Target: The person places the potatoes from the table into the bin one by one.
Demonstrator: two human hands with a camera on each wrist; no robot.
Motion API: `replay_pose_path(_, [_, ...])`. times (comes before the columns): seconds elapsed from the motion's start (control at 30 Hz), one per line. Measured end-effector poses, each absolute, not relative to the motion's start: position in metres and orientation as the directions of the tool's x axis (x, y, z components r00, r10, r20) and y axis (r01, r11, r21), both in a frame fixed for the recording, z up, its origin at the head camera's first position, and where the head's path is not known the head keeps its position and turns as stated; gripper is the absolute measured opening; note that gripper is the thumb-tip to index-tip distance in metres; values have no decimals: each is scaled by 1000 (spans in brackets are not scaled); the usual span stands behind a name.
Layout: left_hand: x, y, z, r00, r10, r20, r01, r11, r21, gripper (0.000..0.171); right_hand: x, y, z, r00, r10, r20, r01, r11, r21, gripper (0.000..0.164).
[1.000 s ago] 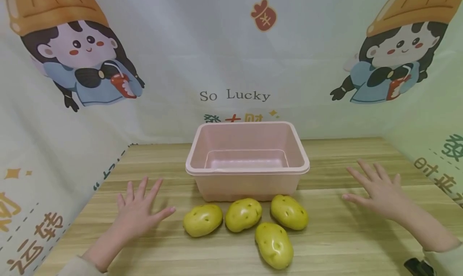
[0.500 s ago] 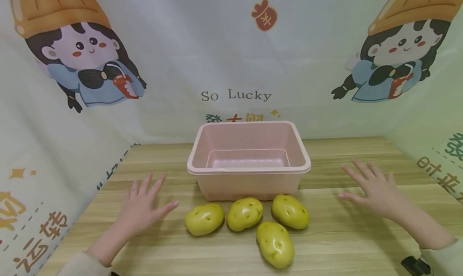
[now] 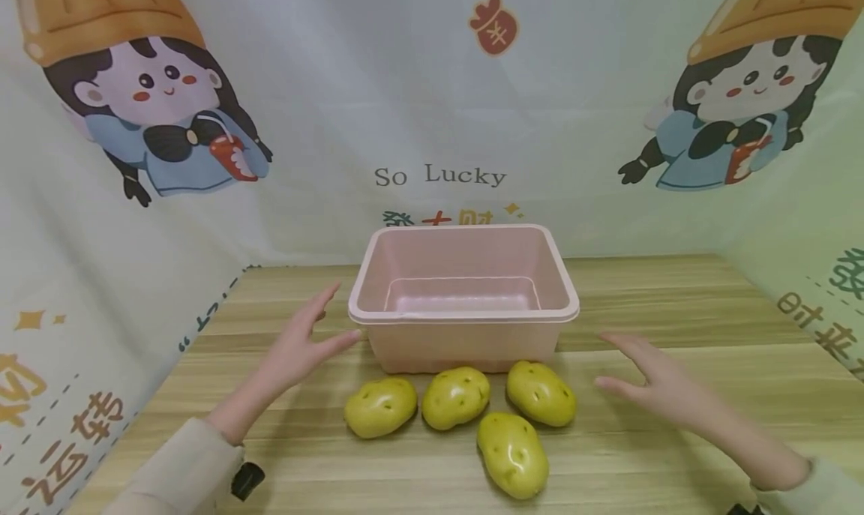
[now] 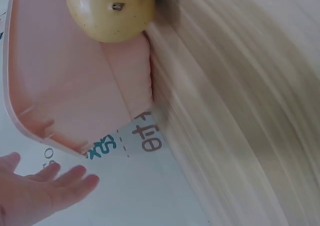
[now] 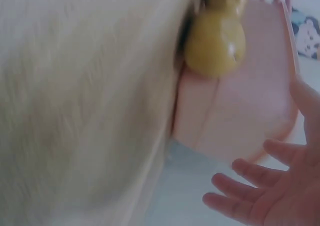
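Observation:
A pink plastic bin (image 3: pixel 466 346) stands on the wooden table, and nothing lies inside it. Several yellow-green potatoes lie in front of it: a left one (image 3: pixel 381 408), a middle one (image 3: pixel 456 398), a right one (image 3: pixel 541 393) and a nearer one (image 3: pixel 513 455). My left hand (image 3: pixel 297 350) is beside the bin's left side, thumb toward the rim, holding nothing. On the other side my right hand (image 3: pixel 658 384) hovers to the right of the bin, fingers extended and thumb spread. Both wrist views show the bin's wall (image 4: pixel 60 61) with extended fingers (image 5: pixel 250 173) near it.
A printed cloth (image 3: pixel 324 110) with cartoon figures hangs behind the table and along both sides. Bare wooden tabletop (image 3: pixel 378 477) shows around the potatoes. Small black devices (image 3: pixel 247 480) sit at the sleeve cuffs.
Both hands have moved inward toward the bin and turned so their palms face each other more. The bin and potatoes have stayed in place.

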State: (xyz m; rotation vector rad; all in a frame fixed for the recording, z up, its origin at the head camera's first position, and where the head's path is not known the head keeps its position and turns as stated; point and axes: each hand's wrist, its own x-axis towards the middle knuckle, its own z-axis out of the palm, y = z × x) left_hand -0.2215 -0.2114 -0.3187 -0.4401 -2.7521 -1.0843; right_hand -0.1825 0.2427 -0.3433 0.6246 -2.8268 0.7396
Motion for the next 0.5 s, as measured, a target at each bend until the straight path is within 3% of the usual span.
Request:
replay_pose_path(0.3, [-235, -198, -320, -939, 243, 242, 341, 597, 726, 76, -186, 215, -363, -869, -401, 288, -493, 670, -555, 58])
replay_pose_path(0.5, [-241, -190, -324, -940, 252, 230, 337, 579, 743, 74, -188, 204, -368, -840, -463, 284, -540, 657, -526, 62])
